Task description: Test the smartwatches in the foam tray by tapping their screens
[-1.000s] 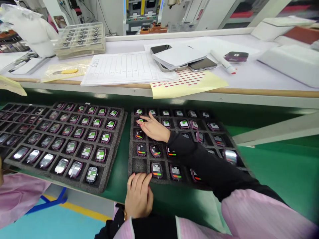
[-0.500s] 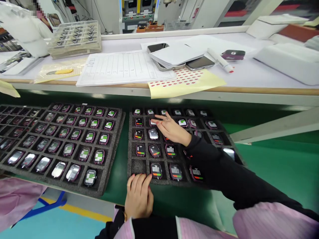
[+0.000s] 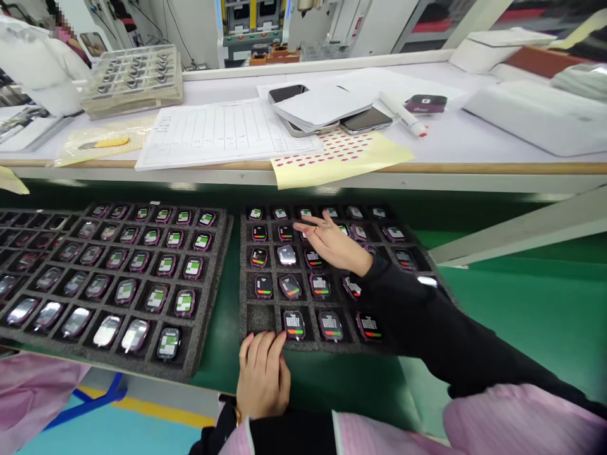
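My right hand [image 3: 334, 248] hovers over the second row of the right foam tray [image 3: 308, 346], fingers stretched out. Its fingertips are close to a smartwatch [image 3: 285, 233] with a lit dark screen; whether they touch a watch beneath them I cannot tell. At the tray's front edge, my left hand [image 3: 263, 378] rests with fingers laid on the foam, holding nothing. An empty cell [image 3: 260, 316] lies just above those fingers, and a smartwatch [image 3: 294, 324] with a red-green bar sits to their right. My right sleeve covers part of the tray.
Another foam tray [image 3: 195, 344] of smartwatches lies to the left. Above the trays runs a white shelf [image 3: 441, 142] with a printed form [image 3: 213, 133], a yellow sticker sheet [image 3: 339, 167], phones, a marker [image 3: 403, 115] and a clear parts box [image 3: 133, 82]. A slanted beam [image 3: 502, 227] stands right.
My right hand has shifted slightly right across the second row, uncovering a lit watch there. My left hand stays at the tray edge. The view has moved a little.
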### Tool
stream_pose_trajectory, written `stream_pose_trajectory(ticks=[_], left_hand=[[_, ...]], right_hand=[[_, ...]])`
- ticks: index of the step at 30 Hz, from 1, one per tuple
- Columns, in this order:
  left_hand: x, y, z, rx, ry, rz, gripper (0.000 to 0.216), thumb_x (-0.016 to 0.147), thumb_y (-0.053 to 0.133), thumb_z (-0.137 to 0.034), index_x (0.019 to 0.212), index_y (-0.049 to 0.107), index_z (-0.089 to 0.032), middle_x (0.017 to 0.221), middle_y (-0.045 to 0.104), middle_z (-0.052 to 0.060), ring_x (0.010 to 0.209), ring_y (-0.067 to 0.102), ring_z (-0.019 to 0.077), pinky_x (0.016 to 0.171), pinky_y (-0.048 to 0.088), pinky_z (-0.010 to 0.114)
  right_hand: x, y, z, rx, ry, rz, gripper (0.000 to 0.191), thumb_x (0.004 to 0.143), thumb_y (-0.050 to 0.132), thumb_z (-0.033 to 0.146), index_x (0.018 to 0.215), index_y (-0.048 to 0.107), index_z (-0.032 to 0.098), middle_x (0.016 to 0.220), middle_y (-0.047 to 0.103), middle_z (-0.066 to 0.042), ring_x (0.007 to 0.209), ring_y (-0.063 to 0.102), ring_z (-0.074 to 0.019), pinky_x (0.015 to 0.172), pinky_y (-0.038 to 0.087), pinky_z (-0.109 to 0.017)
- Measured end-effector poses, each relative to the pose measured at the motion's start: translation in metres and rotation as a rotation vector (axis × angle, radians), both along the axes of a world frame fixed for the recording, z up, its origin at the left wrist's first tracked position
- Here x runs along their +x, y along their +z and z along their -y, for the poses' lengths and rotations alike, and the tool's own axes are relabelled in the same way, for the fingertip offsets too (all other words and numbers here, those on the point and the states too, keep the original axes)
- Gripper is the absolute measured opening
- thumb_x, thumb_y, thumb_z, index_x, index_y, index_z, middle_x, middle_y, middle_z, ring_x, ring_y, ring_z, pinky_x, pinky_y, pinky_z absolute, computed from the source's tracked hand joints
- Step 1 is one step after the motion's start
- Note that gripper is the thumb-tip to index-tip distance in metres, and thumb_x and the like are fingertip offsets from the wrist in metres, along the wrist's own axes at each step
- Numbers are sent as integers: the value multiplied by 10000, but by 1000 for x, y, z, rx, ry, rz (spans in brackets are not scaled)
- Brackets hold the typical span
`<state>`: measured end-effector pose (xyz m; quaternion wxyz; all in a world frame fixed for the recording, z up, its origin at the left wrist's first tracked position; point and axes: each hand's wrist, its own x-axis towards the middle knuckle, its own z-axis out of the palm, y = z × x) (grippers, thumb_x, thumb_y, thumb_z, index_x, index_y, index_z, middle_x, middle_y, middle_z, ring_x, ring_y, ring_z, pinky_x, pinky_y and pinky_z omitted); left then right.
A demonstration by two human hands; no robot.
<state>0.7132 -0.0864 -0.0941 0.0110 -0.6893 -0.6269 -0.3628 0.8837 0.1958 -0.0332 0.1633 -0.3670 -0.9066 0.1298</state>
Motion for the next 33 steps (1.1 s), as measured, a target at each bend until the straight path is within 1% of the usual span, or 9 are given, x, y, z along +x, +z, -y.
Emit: stream_pose_trajectory(ticks=[5,8,12,16,19,23,28,33], left_hand=[[0,1,0,-16,3,-17,366,963,478,-154,1292,636,-184,1158,701,55,1135,608,190,1178,296,359],[1,0,0,-13,9,-5,363,967,477,-157,1291,638,-188,1162,701,58,1139,607,196,1174,300,370],[2,-3,-1,-6,10,6,363,975,465,-159,1292,640,-185,1163,700,66,1141,608,202,1173,299,380],[2,-4,0,-4,11,5,370,977,457,-153,1300,635,-187,1165,698,65,1144,607,203,1178,295,381],[2,-4,1,-6,2,9,365,981,458,-154,1301,632,-183,1165,696,62,1147,601,201,1185,283,376],[1,-3,0,0,-11,10,361,985,458,-160,1303,629,-178,1169,693,62,1147,595,201,1186,276,373],[1,-3,-2,-3,-10,8,366,981,459,-154,1304,628,-180,1172,689,65,1144,591,207,1177,284,379],[1,-3,-2,-14,-9,8,367,982,462,-149,1311,622,-177,1178,685,70,1153,586,208,1178,283,386]], right_hand=[[27,1,3,-10,-76,-13,571,1057,199,314,1294,670,95,1289,672,-156,1351,519,-333,1200,215,-705],[34,-2,7,-18,-91,-17,570,1058,199,327,1290,675,117,1287,676,-141,1348,524,-324,1205,213,-699],[30,-9,9,-22,-92,-25,567,1067,190,327,1322,655,126,1328,656,-125,1377,497,-300,1225,203,-666],[22,-16,8,-27,-90,-14,560,1058,218,324,1319,652,88,1306,664,-152,1380,493,-320,1217,206,-680],[25,-17,6,-25,-103,-9,555,1052,227,320,1316,654,84,1302,666,-157,1375,498,-316,1221,211,-669],[47,-10,4,-11,-166,-18,558,1059,205,320,1333,648,121,1325,659,-112,1390,483,-299,1234,201,-649],[77,-6,2,4,-258,-2,590,1054,180,331,1296,667,102,1299,671,-132,1359,513,-335,1197,227,-704],[82,-12,3,34,-265,27,568,1051,189,304,1285,668,107,1282,683,-123,1351,523,-324,1198,236,-696]])
